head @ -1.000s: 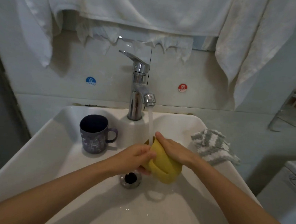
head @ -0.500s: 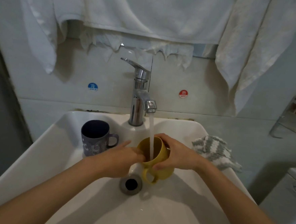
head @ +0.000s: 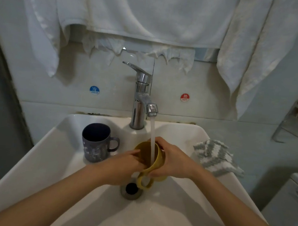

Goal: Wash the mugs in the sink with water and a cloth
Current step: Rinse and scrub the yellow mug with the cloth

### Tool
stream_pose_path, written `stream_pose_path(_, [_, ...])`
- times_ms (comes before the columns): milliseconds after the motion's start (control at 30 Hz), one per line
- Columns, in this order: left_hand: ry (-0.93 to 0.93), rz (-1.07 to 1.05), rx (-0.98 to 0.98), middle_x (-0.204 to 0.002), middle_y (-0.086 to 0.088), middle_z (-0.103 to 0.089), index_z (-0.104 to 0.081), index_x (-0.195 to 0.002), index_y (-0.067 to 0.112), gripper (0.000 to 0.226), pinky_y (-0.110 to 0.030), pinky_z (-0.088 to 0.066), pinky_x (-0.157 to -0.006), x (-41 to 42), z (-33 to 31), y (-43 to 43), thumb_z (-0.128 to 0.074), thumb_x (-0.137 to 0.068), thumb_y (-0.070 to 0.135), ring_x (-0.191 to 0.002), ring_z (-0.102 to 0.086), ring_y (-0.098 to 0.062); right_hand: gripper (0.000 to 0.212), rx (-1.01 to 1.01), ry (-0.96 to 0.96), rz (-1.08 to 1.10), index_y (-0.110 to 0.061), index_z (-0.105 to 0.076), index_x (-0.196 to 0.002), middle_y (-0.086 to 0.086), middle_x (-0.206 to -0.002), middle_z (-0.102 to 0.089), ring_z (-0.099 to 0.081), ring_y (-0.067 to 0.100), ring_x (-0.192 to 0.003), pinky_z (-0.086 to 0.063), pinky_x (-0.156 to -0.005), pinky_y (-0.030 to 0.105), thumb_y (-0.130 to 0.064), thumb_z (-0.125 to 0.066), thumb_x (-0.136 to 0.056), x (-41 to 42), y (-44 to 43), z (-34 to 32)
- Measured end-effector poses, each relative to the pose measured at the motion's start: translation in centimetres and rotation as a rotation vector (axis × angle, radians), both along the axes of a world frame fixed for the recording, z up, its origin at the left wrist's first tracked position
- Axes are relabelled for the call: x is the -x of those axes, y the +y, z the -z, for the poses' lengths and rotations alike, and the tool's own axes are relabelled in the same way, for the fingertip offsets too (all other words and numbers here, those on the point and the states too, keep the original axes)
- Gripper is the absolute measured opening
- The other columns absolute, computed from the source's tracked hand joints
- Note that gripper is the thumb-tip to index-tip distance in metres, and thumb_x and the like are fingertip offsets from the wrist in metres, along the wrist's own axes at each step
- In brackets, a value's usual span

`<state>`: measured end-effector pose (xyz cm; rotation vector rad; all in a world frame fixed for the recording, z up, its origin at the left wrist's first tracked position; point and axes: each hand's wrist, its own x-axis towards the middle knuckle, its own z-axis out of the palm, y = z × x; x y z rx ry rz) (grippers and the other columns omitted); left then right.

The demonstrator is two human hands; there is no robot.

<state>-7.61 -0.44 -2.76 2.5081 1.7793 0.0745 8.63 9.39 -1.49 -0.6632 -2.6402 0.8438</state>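
Observation:
A yellow mug (head: 157, 161) is held tilted under the running tap (head: 142, 101), mouth up, with water falling into it and its handle pointing down toward the drain. My right hand (head: 173, 160) grips the mug's outer wall from the right. My left hand (head: 125, 166) has its fingers reaching over the rim into the mug. A dark purple patterned mug (head: 96, 142) stands upright on the sink's back left ledge. A grey-and-white striped cloth (head: 215, 158) lies on the sink's right rim, untouched.
The white sink (head: 44, 167) has an open drain (head: 131, 189) just below the yellow mug. White towels (head: 142, 15) hang above the tap. A metal rack (head: 294, 121) sits at the right, and a white fixture (head: 289, 207) stands at lower right.
The yellow mug has been turned from mouth-down to mouth-up under the stream. My left hand's fingers have moved from its outside into its mouth. The camera has tilted slightly.

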Motion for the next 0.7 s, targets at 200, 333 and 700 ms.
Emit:
stream_pose_path(200, [0.125, -0.059, -0.059, -0.130, 0.008, -0.055, -0.054, -0.126, 0.025, 0.039, -0.025, -0.023, -0.113, -0.8, -0.4, 0.2, -0.054, -0.090, 0.012, -0.126, -0.043, -0.011, 0.083, -0.012, 0.060, 0.023, -0.035, -0.035, -0.125, -0.013, -0.115, -0.053, -0.054, 0.006, -0.103, -0.049, -0.085, 0.017, -0.029, -0.087, -0.061, 0.3, -0.5, -0.2])
stream_pose_path(333, [-0.943, -0.212, 0.387, -0.100, -0.011, -0.060, -0.058, -0.091, 0.017, 0.030, -0.029, -0.049, -0.082, -3.1, -2.5, -0.8, -0.057, -0.072, -0.006, -0.094, -0.058, -0.023, 0.085, -0.051, 0.035, 0.013, -0.028, -0.038, -0.129, -0.007, -0.119, -0.056, -0.055, 0.010, -0.105, -0.051, -0.090, 0.028, -0.032, -0.087, -0.059, 0.7, -1.0, 0.4])
stream_pose_path(700, [0.007, -0.144, 0.226, -0.106, -0.001, -0.061, -0.056, -0.115, 0.021, 0.027, -0.021, -0.043, -0.077, -1.5, -1.1, -0.8, -0.053, -0.088, 0.018, -0.088, -0.052, -0.016, 0.088, -0.023, -0.006, 0.003, -0.028, -0.034, -0.131, -0.006, -0.124, -0.052, -0.052, 0.010, -0.108, -0.047, -0.090, 0.021, -0.033, -0.087, -0.061, 0.8, -1.0, 0.4])
